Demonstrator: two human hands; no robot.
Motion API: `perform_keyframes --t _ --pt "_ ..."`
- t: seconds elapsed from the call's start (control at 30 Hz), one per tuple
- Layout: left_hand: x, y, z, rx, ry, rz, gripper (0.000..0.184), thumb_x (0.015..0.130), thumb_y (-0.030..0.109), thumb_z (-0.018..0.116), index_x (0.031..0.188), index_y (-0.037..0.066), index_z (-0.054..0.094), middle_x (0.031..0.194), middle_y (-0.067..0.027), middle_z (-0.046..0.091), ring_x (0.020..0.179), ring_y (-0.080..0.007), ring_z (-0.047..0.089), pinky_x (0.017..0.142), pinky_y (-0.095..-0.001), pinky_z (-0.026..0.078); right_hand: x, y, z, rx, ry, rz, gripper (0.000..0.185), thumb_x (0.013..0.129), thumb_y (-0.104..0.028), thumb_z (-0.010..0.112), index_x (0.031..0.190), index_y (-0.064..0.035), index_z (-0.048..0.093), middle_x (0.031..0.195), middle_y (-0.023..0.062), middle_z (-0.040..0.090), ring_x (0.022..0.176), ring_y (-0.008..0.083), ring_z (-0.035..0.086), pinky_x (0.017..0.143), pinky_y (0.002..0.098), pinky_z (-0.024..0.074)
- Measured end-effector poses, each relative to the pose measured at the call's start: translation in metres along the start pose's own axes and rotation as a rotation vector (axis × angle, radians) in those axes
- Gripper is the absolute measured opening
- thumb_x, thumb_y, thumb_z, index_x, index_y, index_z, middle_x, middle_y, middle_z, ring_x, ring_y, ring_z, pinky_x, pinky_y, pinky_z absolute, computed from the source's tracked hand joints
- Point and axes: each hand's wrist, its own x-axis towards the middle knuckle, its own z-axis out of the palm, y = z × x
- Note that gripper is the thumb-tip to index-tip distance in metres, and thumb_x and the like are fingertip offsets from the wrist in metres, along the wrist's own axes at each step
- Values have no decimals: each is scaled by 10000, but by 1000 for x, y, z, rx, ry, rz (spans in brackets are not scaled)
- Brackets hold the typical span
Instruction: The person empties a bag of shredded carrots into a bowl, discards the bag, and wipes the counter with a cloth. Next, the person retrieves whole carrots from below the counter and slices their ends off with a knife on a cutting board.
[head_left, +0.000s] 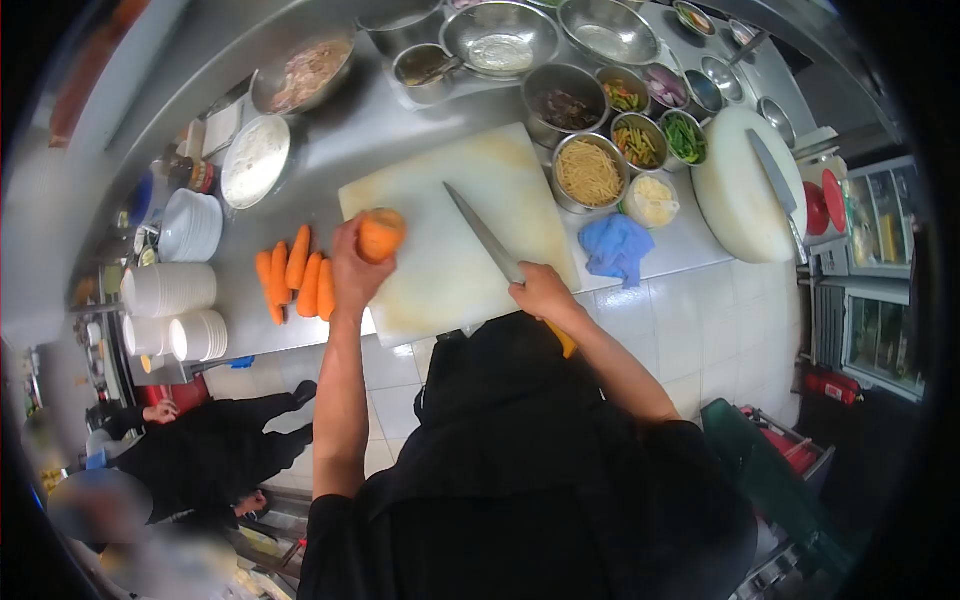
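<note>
Loosely, the left fingers cup a rounded orange vegetable.

A hand could pass over the cutting board beyond the tip of the knife, whose blade slants through the middle. At left, the carrots block; at right, the noodle container and blue cloth.
</note>
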Motion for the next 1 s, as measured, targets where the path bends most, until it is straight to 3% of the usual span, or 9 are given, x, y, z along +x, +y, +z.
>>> perform_keyframes --t 0.07,0.1,0.17,0.2,0.23,0.33,0.5,0.57,1.0 --pt "2 14 23 48 -147 117 679 633 41 757 1264 44 506 1182 -162 517 1045 -325 554 940 -389 473 6 9 8 -139 82 -141 327 818 -161 536 1023 91 573 881 312 632 899 422 627 830 494 481" --pt "1 17 34 112 -285 238 685 628 40 752 1267 56 507 1175 -164 523 1044 -342 550 944 -408 473 4 5 6 -130 90 -119 327 818 -161 536 1023 91 573 881 312 632 899 422 627 830 494 481" --pt "-5 16 60 170 -367 244 707 627 87 757 1282 71 491 1158 -159 551 1047 -361 550 929 -440 476 -2 -1 0 -232 57 -112 355 812 -149 529 1082 80 548 874 303 637 898 427 626 834 494 482" --pt "-4 28 64 314 -412 64 716 625 121 766 1282 80 485 1150 -152 565 1050 -358 555 917 -437 480 4 17 18 -388 466 -477 231 852 -130 506 1002 46 495 646 216 615 534 365 615 516 468 502" --pt "-2 36 68 462 -451 -115 725 623 155 774 1282 90 479 1142 -144 578 1053 -355 560 906 -434 485 7 38 30 -375 478 -452 231 852 -130 506 1002 46 495 646 216 615 534 365 615 516 468 502" --pt "3 35 70 510 -462 -125 695 619 214 784 1234 84 487 1129 -125 603 1032 -326 589 865 -414 506 -39 9 24 -321 440 -373 99 890 -86 488 890 13 475 556 189 566 546 400 593 505 507 473" --pt "15 40 69 517 -555 -194 646 610 215 785 1179 73 514 1078 -117 631 999 -296 613 829 -407 521 -87 -9 15 -278 308 -372 93 875 -45 484 881 43 455 527 193 543 529 391 582 476 500 436" --pt "19 45 69 541 -591 -260 689 594 229 793 1209 71 527 1086 -123 654 1017 -299 619 849 -388 509 -94 -16 10 -267 175 -277 180 858 -55 424 963 78 486 651 241 615 635 421 627 570 521 480" --pt "29 48 67 532 -652 -279 560 599 153 756 1108 74 534 1026 -113 637 988 -306 614 818 -411 515 -86 -32 9 -344 52 -193 176 863 -50 411 967 80 469 749 278 633 731 441 641 655 516 506"
